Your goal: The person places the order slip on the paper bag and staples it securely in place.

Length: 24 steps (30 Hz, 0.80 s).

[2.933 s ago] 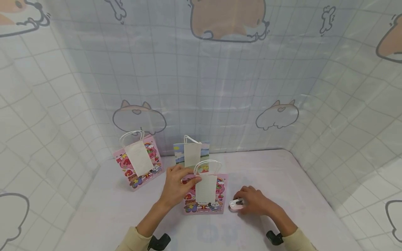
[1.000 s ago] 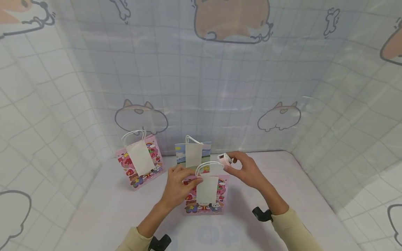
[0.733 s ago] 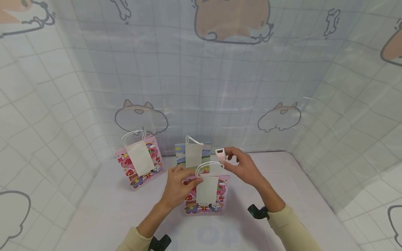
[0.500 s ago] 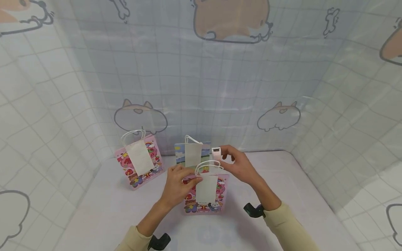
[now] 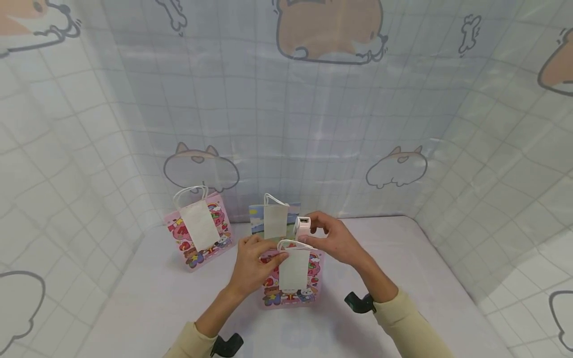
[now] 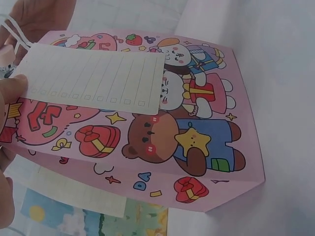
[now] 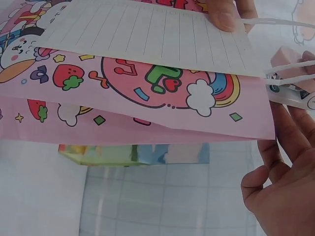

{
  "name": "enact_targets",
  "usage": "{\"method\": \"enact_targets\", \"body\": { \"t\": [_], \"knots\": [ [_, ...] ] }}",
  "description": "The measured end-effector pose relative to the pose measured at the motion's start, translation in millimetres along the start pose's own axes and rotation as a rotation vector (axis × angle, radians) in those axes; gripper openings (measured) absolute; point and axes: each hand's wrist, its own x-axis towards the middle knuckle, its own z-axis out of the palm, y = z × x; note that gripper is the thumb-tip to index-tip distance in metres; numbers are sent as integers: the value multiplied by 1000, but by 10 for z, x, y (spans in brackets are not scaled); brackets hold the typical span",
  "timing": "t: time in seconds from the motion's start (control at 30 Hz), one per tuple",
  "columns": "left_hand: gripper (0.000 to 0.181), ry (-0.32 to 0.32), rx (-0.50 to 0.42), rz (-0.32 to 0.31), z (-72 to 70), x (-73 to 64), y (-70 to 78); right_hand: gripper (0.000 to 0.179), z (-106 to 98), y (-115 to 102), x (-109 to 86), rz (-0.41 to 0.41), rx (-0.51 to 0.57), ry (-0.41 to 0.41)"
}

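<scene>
A pink cartoon-print paper gift bag (image 5: pixel 271 294) with white cord handles stands at the middle of the table. A lined white paper slip (image 5: pixel 294 269) lies against its front; printed checkboxes show on the slip (image 6: pixel 98 81) in the left wrist view. My left hand (image 5: pixel 248 266) pinches the slip and the bag's top edge between thumb and fingers. In my right hand (image 5: pixel 336 241) is a small pink-and-white stapler (image 5: pixel 303 226), held at the bag's top edge beside the handles. The right wrist view shows the stapler (image 7: pixel 288 93) partly behind the handle cords.
Another pink gift bag (image 5: pixel 190 258) with a white slip leans at the left. Behind the middle bag stands a blue-and-green landscape bag (image 5: pixel 257 219), also with a slip. A patterned curtain (image 5: pixel 313 124) hangs behind and around the white table (image 5: pixel 385 278).
My right hand picked up the stapler from the table right of the bag, raised it, then moved it left and down to the bag's top, pressing the handles lower. My left hand stayed put.
</scene>
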Motion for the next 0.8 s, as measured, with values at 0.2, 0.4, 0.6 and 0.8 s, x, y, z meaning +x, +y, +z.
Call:
{"method": "enact_targets", "body": {
  "t": [0.2, 0.4, 0.6, 0.8],
  "knots": [
    [19, 6, 6, -4, 10, 1, -2, 38, 25, 0, -33, 7, 7, -43],
    [22, 4, 14, -18, 13, 12, 7, 43, 56, 13, -60, 5, 11, -64],
    [21, -6, 19, -40, -3, 18, 29, 42, 95, 58, -85, 0, 17, -94],
    [19, -5, 50, -41, -2, 12, 28, 43, 128, 97, -92, 3, 84, -118]
  ]
}}
